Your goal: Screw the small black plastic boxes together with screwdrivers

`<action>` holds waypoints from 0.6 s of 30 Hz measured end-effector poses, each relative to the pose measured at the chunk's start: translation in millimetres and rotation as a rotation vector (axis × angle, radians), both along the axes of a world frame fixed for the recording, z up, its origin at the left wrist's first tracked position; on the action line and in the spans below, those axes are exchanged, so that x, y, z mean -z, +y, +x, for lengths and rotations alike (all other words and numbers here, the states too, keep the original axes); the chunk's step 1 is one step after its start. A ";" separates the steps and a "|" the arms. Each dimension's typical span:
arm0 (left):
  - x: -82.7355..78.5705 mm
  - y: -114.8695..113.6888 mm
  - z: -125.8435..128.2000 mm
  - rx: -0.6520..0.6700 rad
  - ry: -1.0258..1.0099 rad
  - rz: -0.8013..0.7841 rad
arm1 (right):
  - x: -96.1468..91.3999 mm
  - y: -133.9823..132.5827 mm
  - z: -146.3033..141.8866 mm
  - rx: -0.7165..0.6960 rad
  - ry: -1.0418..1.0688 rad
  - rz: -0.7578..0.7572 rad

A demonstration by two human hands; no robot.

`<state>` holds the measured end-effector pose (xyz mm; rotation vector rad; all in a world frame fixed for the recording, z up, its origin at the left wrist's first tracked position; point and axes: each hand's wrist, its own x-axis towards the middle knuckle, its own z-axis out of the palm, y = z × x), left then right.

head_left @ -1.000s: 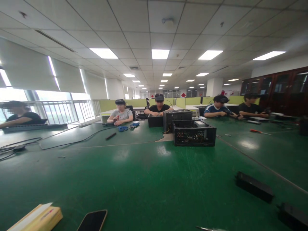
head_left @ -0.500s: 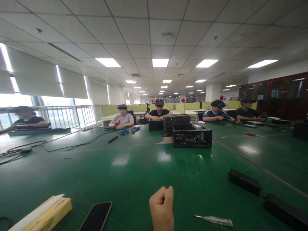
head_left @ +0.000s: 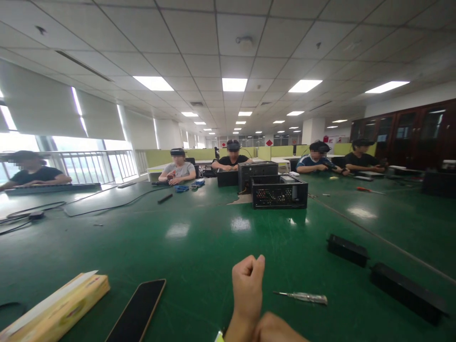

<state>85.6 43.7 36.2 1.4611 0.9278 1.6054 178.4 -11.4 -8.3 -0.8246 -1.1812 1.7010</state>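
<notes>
My left hand is raised in a fist over the green table, thumb resting along its right side, with nothing showing in it. A small yellow-green patch shows by that forearm at the bottom edge. My right hand comes in low from the right, against or just behind the left wrist; it is blurred and its fingers are hidden. Just right of the fist lies a clear-handled screwdriver. To the left are a dark phone and a yellow tissue pack.
Two black oblong parts lie at the right. Farther back stand an open black computer case and another case. A red-handled screwdriver and cables lie on the table. Several people wearing headsets sit around it.
My left fist has moved up and slightly right, showing more forearm. My right hand has come into view beside the left wrist. The whole view has tilted down a little.
</notes>
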 end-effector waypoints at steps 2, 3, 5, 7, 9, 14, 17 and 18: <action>-0.2 2.4 -3.6 0.019 0.148 0.014 | -1.9 15.3 19.7 0.061 0.033 0.002; 1.5 3.1 -5.0 0.030 0.277 0.017 | -4.9 22.5 32.7 0.120 0.063 0.010; 7.8 2.4 -6.1 0.033 0.589 0.047 | -13.6 34.5 63.1 0.337 0.300 -0.003; 15.6 -0.9 -3.8 0.101 0.831 0.111 | -22.2 42.3 94.9 0.558 0.499 -0.013; 22.0 -5.2 1.1 0.168 0.995 0.183 | -26.4 46.5 122.5 0.776 0.609 -0.052; 28.4 -9.6 13.0 0.208 1.136 0.208 | -17.3 50.3 157.4 0.961 0.654 -0.083; 30.2 -7.4 17.6 0.250 1.138 0.220 | -10.3 52.6 159.5 0.981 0.647 -0.089; 30.9 -6.4 19.5 0.260 1.135 0.232 | -8.8 53.6 158.9 0.980 0.642 -0.091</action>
